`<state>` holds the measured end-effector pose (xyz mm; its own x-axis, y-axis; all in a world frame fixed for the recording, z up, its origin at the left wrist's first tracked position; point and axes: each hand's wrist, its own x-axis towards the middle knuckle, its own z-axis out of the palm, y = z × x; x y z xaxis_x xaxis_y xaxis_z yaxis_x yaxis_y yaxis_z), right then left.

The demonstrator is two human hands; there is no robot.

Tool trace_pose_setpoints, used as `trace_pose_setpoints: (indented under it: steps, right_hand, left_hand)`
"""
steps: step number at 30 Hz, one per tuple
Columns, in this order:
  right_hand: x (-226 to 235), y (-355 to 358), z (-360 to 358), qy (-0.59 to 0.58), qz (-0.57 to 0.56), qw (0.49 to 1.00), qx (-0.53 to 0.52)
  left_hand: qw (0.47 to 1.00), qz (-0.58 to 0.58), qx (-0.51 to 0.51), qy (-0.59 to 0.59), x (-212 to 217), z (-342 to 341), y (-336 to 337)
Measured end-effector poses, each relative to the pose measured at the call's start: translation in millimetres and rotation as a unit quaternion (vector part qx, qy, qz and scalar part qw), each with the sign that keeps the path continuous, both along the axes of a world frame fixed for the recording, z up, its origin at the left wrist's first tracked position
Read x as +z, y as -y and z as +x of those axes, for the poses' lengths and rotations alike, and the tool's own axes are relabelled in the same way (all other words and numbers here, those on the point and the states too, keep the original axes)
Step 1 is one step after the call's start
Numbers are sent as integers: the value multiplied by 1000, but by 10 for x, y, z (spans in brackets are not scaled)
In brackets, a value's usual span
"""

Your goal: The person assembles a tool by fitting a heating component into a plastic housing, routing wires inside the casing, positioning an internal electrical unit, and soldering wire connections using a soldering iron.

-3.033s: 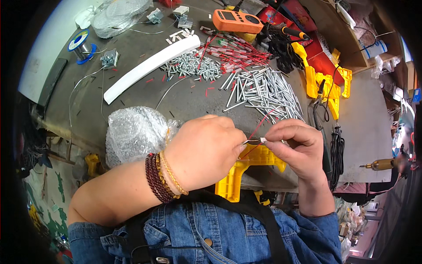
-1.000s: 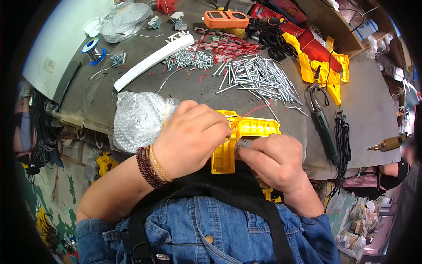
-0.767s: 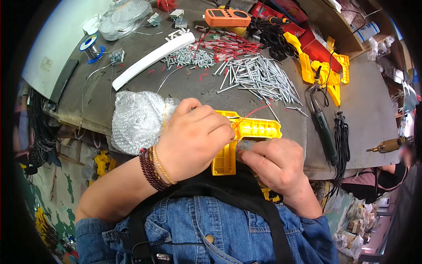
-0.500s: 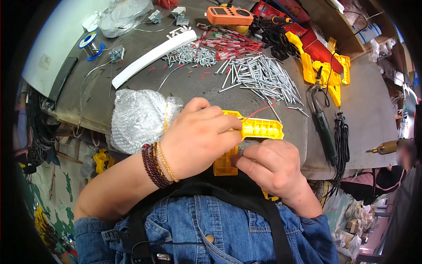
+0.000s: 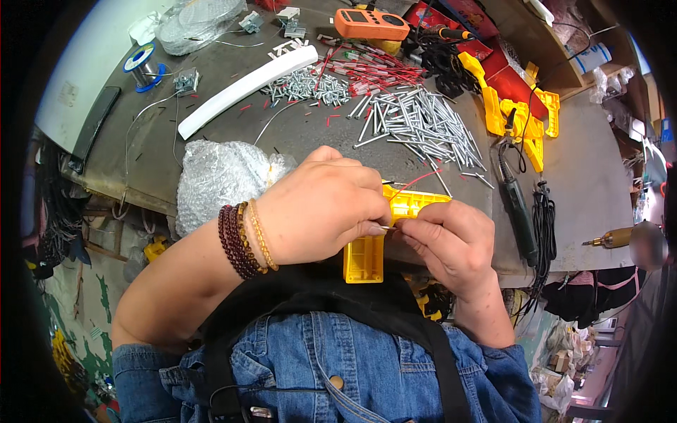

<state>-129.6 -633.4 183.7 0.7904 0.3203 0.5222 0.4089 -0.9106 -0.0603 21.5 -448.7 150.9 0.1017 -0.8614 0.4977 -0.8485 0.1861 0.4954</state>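
**Two hands pinch a thin pin over a yellow plastic part at the bench edge**

The grey workbench (image 5: 296,134) fills the upper half of the view, crowded with parts. At its near edge sits a crumpled wad of bubble wrap (image 5: 218,180), just beside the left hand (image 5: 321,211) and partly hidden by that wrist, which wears 3 bead bracelets (image 5: 243,240). A long white plastic strip (image 5: 247,88) lies slantwise beyond the wrap. To the right, a broad heap of silver metal pins (image 5: 423,123) spreads across the bench, with a smaller pile of short silver pieces (image 5: 307,86) and a scatter of red-tipped wires (image 5: 374,67) behind it. An orange handheld meter (image 5: 370,23) rests at the far edge, several yellow plastic housings (image 5: 518,113) lie at the far right, and a dark green hand tool (image 5: 518,208) with a black cable lies near the right hand (image 5: 448,247). A spool of solder wire (image 5: 144,63) stands at the far left.

The yellow plastic part (image 5: 370,247) lies at the near edge of the bench, overhanging toward the person's lap, and both hands cover much of it. The left hand is curled, thumb and fingers clenched on a thin metal pin (image 5: 386,228); the right hand's fingertips pinch the same pin from the other side, directly above the yellow part. A thin red wire (image 5: 416,182) arcs up from between the hands.
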Motion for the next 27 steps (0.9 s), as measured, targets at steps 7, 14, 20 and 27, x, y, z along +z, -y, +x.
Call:
trace_pose_setpoints:
  steps: [7, 14, 20, 27]
  right_hand:
    - [-33, -2, 17, -9, 24, 1000, -9]
    - [-72, -204, -18, -147, 243, 950, -132]
    - [-108, -181, -63, -134, 233, 959, -91]
    - [-159, -177, -120, -199, 269, 937, -99]
  left_hand:
    - [1000, -3, 8, 0, -7, -3, 11]
    - [967, -110, 103, 207, -15, -173, -1]
    - [984, -14, 107, 141, 87, -262, 31]
    - [989, 7, 98, 111, 42, -305, 71]
